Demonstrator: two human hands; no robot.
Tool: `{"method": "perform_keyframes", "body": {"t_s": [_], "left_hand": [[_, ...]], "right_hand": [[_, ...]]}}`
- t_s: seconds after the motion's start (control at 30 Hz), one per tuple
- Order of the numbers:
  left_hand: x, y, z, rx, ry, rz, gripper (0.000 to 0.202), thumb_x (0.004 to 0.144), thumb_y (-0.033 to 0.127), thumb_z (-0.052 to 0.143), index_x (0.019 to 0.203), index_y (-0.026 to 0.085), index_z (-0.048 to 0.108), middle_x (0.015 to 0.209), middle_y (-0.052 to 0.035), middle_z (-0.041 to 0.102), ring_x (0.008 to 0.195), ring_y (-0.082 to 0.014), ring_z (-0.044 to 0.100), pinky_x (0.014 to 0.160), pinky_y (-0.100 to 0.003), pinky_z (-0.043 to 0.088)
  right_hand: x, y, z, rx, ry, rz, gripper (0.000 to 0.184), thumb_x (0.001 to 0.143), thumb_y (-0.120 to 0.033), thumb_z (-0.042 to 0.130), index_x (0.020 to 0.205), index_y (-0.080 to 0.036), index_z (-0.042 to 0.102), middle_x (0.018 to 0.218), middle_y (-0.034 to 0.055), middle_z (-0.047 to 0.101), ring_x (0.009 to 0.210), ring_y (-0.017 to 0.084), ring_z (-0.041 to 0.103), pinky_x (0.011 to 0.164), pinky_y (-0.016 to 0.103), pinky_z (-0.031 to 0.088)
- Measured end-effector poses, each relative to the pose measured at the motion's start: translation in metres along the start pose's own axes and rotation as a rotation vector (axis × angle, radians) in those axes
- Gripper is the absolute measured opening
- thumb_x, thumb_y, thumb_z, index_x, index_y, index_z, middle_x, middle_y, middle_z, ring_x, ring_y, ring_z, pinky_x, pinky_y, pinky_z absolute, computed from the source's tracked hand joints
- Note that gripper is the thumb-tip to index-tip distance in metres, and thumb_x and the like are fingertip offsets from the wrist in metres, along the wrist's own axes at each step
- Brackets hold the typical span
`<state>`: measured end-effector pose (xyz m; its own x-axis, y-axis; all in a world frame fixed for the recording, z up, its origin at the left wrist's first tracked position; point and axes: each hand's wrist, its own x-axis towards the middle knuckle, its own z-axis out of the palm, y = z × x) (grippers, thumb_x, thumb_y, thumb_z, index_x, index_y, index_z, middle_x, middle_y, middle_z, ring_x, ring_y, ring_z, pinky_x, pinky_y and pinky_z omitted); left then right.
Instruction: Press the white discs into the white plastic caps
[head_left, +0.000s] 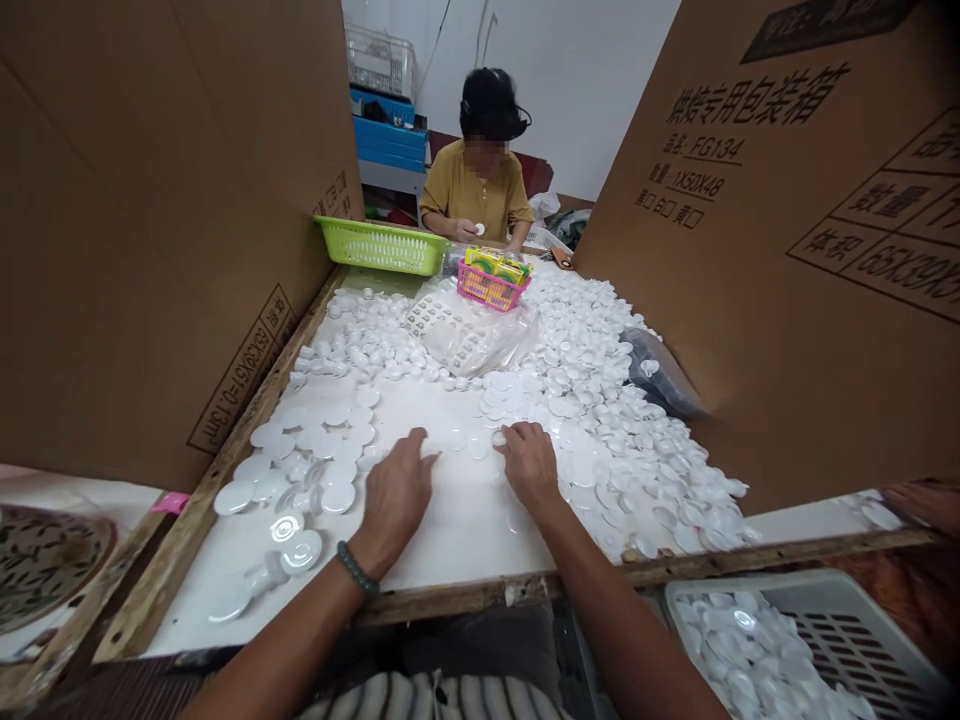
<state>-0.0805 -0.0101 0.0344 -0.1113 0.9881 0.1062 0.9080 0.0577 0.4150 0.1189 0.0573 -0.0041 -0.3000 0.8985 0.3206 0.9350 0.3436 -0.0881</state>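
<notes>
Both hands rest low over the table (465,540), apart from each other with a bare strip between them. Thumb and forefinger of the left hand (396,490) stand parted, and I see nothing gripped there. Thumb and fingers of the right hand (531,462) pinch a small white piece (499,438) at their tips. A few more pale pieces lie flat between the two hands, just beyond the fingertips.

Round white discs (339,498) spread to the left of the left hand, and a thick heap (637,440) of similar parts lies right of the right hand.

These look like thin moulded plastic: probably very light, fairly stiff, smooth enough to slide on the table, and unlikely to break if dropped, though a thin edge might crack under bending. The rim seems the best hold, pinched lightly between thumb and forefinger; flat ones may need a fingernail under the edge.

Right of the hands, a tall carton (750,380) reads 烘焙专用包装箱, with "FG134" and "1X50X48" below, then 黑, 白 and 黄 beside small boxes. Left of the hands, another carton (150,250) carries slanted print, apparently "65X39X51=0.13m³". Yellow packets (496,266) well beyond the hands have print too small to read.
</notes>
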Motion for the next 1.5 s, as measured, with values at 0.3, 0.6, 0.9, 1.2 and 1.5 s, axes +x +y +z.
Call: {"method": "perform_keyframes", "body": {"t_s": [0.3, 0.6, 0.9, 1.2, 1.5], "left_hand": [[0.033, 0.038, 0.044, 0.086, -0.186, 0.414, 0.016, 0.086, 0.019, 0.041, 0.098, 0.017, 0.051, 0.095, -0.0070, 0.060, 0.090, -0.0203, 0.055, 0.074, -0.029, 0.041], [0.036, 0.036, 0.044, 0.105, -0.125, 0.286, 0.027, 0.088, 0.019, 0.034, 0.107, 0.017, 0.054, 0.082, -0.0072, 0.065, 0.078, -0.0208, 0.060, 0.067, -0.029, 0.041], [0.009, 0.016, 0.042, -0.240, -0.096, 0.077, 0.029, 0.080, 0.030, 0.052, 0.108, 0.020, 0.057, 0.092, -0.0038, 0.066, 0.073, -0.0163, 0.060, 0.068, -0.026, 0.042], [0.001, 0.008, 0.056, -0.387, -0.097, 0.085, 0.047, 0.076, 0.018, 0.059, 0.120, 0.020, 0.042, 0.095, -0.0036, 0.065, 0.079, -0.0151, 0.061, 0.072, -0.027, 0.045], [0.002, 0.005, 0.056, -0.401, -0.118, 0.098, 0.051, 0.075, 0.011, 0.055, 0.122, 0.019, 0.037, 0.097, -0.0035, 0.066, 0.075, -0.0143, 0.061, 0.071, -0.027, 0.045]], "right_hand": [[-0.006, -0.008, 0.004, 0.073, 0.064, -0.087, 0.031, 0.086, -0.020, 0.050, 0.118, -0.018, 0.052, 0.100, 0.0083, 0.057, 0.090, 0.021, 0.044, 0.075, 0.032, 0.031], [-0.001, 0.000, 0.009, 0.078, 0.047, -0.095, 0.019, 0.089, -0.019, 0.044, 0.085, -0.019, 0.062, 0.090, 0.0067, 0.059, 0.083, 0.019, 0.045, 0.070, 0.032, 0.033], [-0.010, -0.005, 0.003, 0.436, 0.099, -0.160, 0.022, 0.088, -0.014, 0.042, 0.081, -0.019, 0.062, 0.093, 0.0054, 0.058, 0.082, 0.017, 0.047, 0.072, 0.029, 0.040], [-0.019, -0.019, -0.002, 0.448, -0.054, -0.386, 0.019, 0.087, -0.010, 0.043, 0.082, -0.018, 0.060, 0.082, 0.0037, 0.062, 0.082, 0.016, 0.047, 0.074, 0.028, 0.038], [-0.012, -0.038, -0.017, 0.137, -0.214, -0.506, 0.022, 0.077, 0.001, 0.042, 0.073, -0.016, 0.055, 0.075, 0.0046, 0.057, 0.080, 0.017, 0.045, 0.069, 0.029, 0.032]]}}
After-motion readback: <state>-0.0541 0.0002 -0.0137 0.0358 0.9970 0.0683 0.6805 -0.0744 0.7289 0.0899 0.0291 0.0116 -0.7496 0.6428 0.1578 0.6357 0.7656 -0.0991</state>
